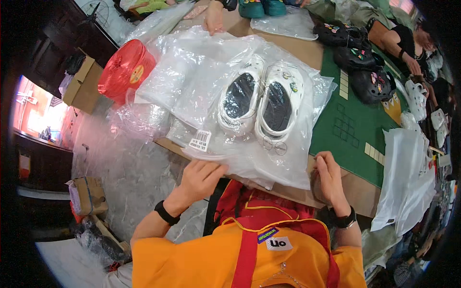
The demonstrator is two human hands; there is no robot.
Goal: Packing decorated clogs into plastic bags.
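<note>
A pair of white clogs (260,98) with dark insoles and small charms lies inside a clear plastic bag (297,163) on the table in front of me. My left hand (200,178) is closed on the bag's near edge, just below a white barcode label (200,140). At the table's front edge, beside the bag's near right corner, my right hand (329,176) has loosely bent fingers held apart, with nothing visible in them. More clear bags (185,72) lie flat to the left of the clogs, partly under the bag in hand.
A red roll (127,71) stands at the table's left. Black clogs (357,62) with charms sit on a green mat (343,125) to the right, beyond which hang white bags (403,177). Another person's hand (214,18) touches the bags' far edge. Cardboard boxes (83,84) stand left.
</note>
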